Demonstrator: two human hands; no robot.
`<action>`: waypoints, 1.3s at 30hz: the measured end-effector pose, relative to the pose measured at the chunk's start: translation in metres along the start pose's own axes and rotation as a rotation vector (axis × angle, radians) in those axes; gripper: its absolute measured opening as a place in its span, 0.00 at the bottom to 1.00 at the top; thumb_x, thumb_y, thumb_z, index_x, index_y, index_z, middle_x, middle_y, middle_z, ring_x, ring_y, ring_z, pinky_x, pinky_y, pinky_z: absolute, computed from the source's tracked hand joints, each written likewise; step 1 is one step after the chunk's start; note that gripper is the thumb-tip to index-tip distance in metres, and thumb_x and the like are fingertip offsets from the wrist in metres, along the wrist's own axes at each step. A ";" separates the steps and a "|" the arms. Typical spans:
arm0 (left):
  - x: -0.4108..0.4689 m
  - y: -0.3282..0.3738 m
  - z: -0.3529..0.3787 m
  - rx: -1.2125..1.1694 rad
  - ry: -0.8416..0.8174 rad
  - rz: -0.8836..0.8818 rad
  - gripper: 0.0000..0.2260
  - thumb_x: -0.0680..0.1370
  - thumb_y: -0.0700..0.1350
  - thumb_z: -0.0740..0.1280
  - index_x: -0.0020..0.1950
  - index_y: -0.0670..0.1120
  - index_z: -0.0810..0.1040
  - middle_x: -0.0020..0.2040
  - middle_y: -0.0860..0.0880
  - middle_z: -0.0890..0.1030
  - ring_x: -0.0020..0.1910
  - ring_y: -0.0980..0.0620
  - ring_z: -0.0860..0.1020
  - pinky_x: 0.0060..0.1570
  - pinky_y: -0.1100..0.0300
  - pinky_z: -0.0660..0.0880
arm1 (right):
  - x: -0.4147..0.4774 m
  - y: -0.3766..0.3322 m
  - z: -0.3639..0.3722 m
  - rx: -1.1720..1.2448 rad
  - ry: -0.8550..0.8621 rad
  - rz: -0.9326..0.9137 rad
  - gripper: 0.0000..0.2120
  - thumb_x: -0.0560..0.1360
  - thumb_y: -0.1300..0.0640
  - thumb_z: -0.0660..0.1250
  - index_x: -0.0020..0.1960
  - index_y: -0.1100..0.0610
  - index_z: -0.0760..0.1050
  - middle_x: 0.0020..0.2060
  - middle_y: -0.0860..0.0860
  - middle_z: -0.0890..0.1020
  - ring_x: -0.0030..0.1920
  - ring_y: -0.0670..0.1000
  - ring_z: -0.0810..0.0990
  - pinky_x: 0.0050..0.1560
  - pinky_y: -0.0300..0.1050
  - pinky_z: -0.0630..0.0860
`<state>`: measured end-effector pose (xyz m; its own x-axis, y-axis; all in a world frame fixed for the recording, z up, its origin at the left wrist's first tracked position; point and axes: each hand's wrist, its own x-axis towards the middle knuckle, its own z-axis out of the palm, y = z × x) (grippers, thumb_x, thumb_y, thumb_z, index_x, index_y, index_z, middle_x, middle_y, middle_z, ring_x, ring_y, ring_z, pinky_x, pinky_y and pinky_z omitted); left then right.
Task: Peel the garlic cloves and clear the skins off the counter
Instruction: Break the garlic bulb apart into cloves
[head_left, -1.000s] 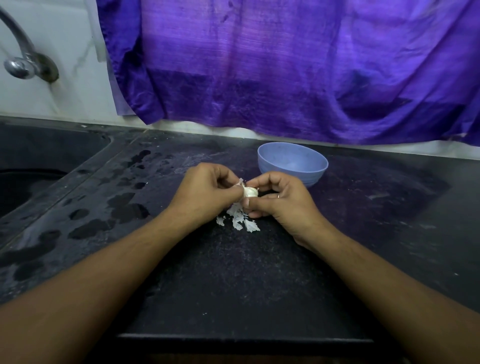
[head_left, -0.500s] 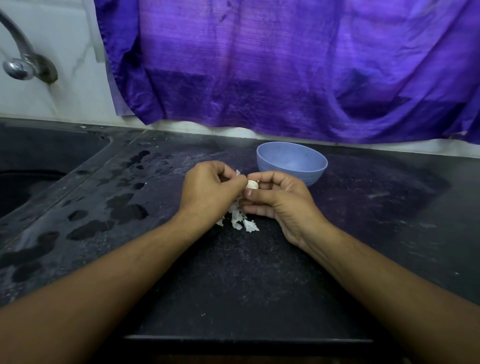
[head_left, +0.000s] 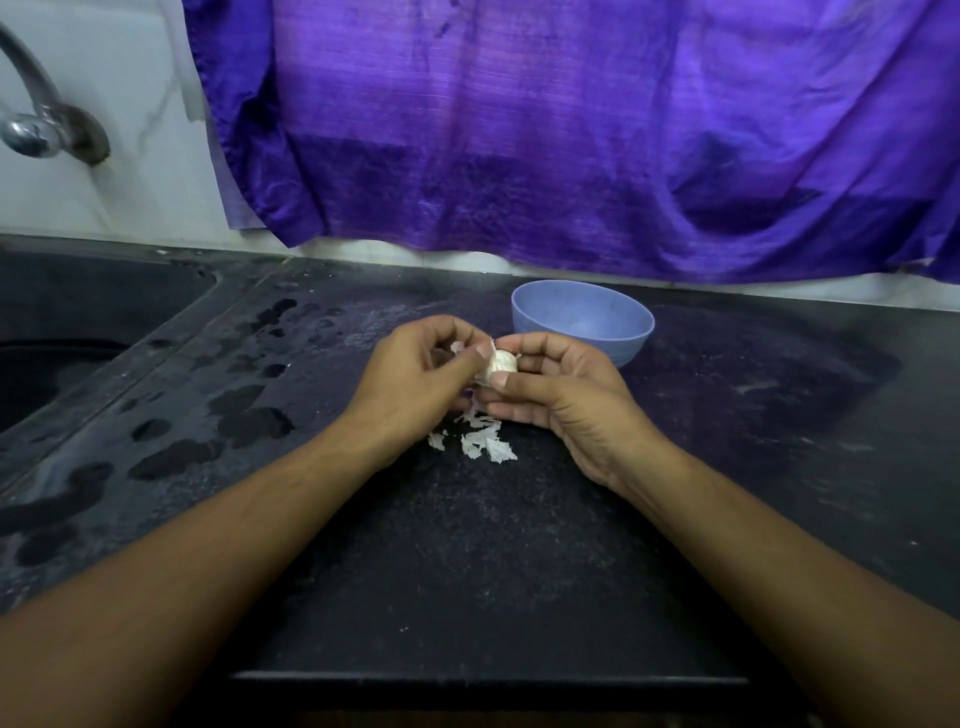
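While my right hand (head_left: 561, 400) pinches the garlic clove (head_left: 503, 362) between thumb and curled fingers, my left hand (head_left: 415, 384) nips its loose papery edge (fingers tightly curled). Both meet just above the counter (head_left: 467, 545), over a small heap of skins (head_left: 485, 441), the blue bowl (head_left: 582, 322) just behind.

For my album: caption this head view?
Left hand and right hand peel white garlic clove above papery skins near blue bowl.
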<state>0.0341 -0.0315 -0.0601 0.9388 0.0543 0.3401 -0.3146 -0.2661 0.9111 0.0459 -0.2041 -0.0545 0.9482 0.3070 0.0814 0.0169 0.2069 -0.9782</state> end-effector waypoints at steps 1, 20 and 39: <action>0.000 0.001 0.000 -0.005 -0.016 0.018 0.01 0.79 0.45 0.74 0.49 0.49 0.84 0.42 0.46 0.86 0.37 0.49 0.83 0.41 0.50 0.84 | 0.000 0.000 0.000 0.003 -0.005 -0.002 0.17 0.73 0.73 0.73 0.61 0.65 0.77 0.51 0.62 0.85 0.47 0.61 0.87 0.49 0.50 0.86; 0.000 0.005 -0.015 -0.244 -0.268 -0.111 0.10 0.71 0.48 0.75 0.47 0.43 0.81 0.47 0.39 0.82 0.41 0.44 0.80 0.42 0.55 0.83 | -0.005 -0.006 -0.008 -0.041 -0.215 0.027 0.19 0.70 0.65 0.73 0.61 0.63 0.80 0.49 0.62 0.87 0.46 0.55 0.88 0.50 0.46 0.85; -0.001 0.006 -0.010 -0.232 -0.233 -0.042 0.10 0.74 0.50 0.72 0.46 0.43 0.81 0.39 0.42 0.80 0.31 0.53 0.75 0.31 0.63 0.73 | -0.004 -0.006 -0.004 0.021 -0.255 0.032 0.17 0.78 0.69 0.67 0.66 0.63 0.77 0.46 0.59 0.85 0.43 0.52 0.86 0.49 0.46 0.85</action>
<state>0.0301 -0.0235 -0.0527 0.9500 -0.1681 0.2632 -0.2735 -0.0409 0.9610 0.0436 -0.2098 -0.0493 0.8374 0.5376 0.0983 -0.0213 0.2119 -0.9771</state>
